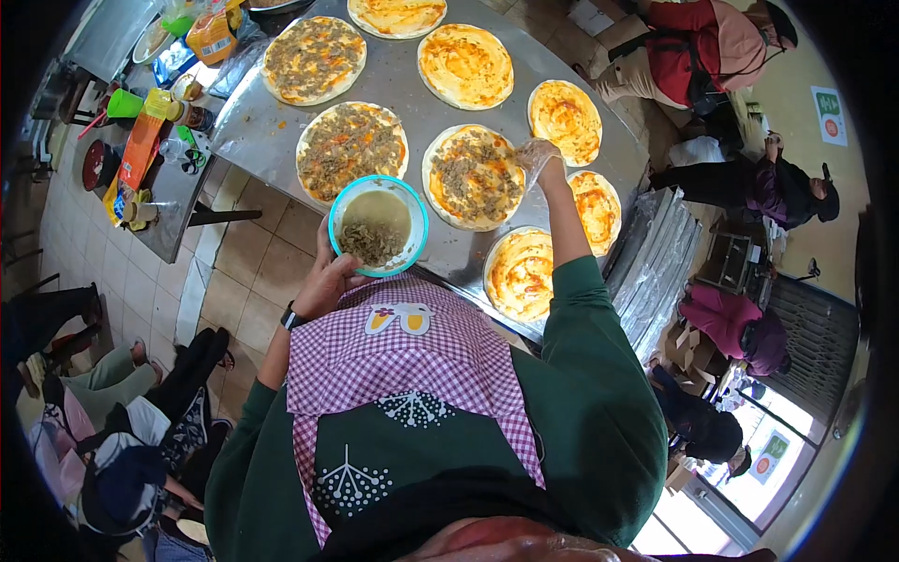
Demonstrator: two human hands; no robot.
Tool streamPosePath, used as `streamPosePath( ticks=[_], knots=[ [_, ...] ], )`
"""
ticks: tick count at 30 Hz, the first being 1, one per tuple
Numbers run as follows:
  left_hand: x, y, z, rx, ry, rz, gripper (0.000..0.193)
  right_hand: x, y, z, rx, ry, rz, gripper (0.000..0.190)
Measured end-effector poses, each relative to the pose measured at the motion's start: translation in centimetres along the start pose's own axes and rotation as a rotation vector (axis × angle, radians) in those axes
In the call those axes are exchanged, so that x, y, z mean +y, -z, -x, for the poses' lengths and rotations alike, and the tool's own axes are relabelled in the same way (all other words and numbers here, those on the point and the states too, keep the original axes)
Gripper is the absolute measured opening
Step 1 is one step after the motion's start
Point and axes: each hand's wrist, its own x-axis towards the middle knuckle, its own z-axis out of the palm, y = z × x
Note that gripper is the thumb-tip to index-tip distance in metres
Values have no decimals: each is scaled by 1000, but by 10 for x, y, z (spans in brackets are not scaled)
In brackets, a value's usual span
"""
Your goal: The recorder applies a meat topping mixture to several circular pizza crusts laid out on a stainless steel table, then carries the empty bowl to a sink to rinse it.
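My left hand (329, 275) holds a turquoise-rimmed bowl (421, 223) of cooked minced meat (372, 244), with pale liquid pooled at one side. At the right edge of a round of dough partly covered with meat (474, 177) is my right hand (542, 160), in a clear plastic glove; its fingertips are blurred, so their grip cannot be told. Two rounds spread with meat, one nearer (351, 151) and one farther (315, 60), lie on the left. Several others, such as the one at the top (466, 67) and the nearest one (521, 274), bear only orange-red sauce.
The rounds lie on a metal table (246, 133). A side table (165, 228) at the left holds a green cup (124, 104), jars and packets. Plastic-wrapped flat sheets (650, 260) are stacked at the right. Several people stand or sit on both sides, away from my hands.
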Motion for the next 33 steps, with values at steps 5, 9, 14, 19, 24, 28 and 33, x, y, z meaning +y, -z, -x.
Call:
streamPosePath(
  ticks=[5, 9, 14, 19, 24, 28, 33],
  knots=[
    [-2, 1, 3, 44, 0, 24, 78, -9, 10, 7, -145, -58, 11, 19],
    [1, 0, 5, 49, 11, 28, 78, 5, -2, 7, -124, -193, -434, 19],
    [-1, 2, 7, 56, 1, 51, 77, 9, -13, -14, 52, -3, -488, 20],
    [-6, 8, 8, 34, -13, 45, 77, -19, -9, -29, 108, 76, -650, 19],
    [-6, 6, 9, 26, -17, 52, 78, -45, 2, -27, 90, 83, -661, 20],
    [-6, 8, 10, 8, -14, 59, 78, -73, 19, -8, 241, 72, -262, 22],
    [-6, 8, 9, 9, -23, 58, 77, -112, 13, 22, -40, -61, -298, 20]
  ],
)
